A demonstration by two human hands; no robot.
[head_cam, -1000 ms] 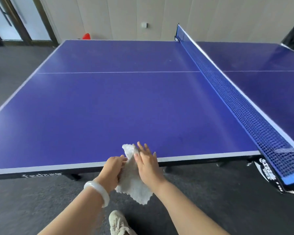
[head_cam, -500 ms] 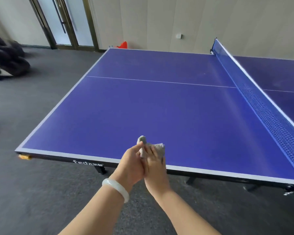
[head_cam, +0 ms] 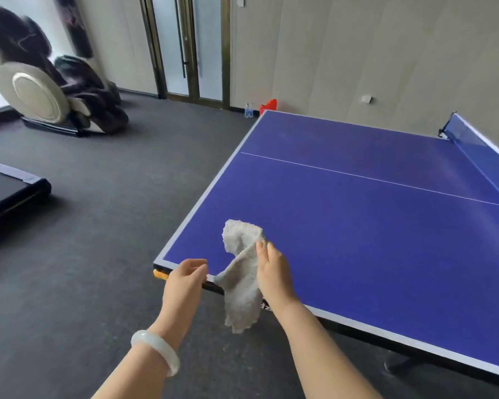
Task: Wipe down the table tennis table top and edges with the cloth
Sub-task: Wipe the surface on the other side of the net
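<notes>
a person's right hand grips the cloth over the table at its near corner; the left hand curls beside a cloth tip, contact unclear. best now: fold it into a flat pad, then press evenly along the edge.
</notes>
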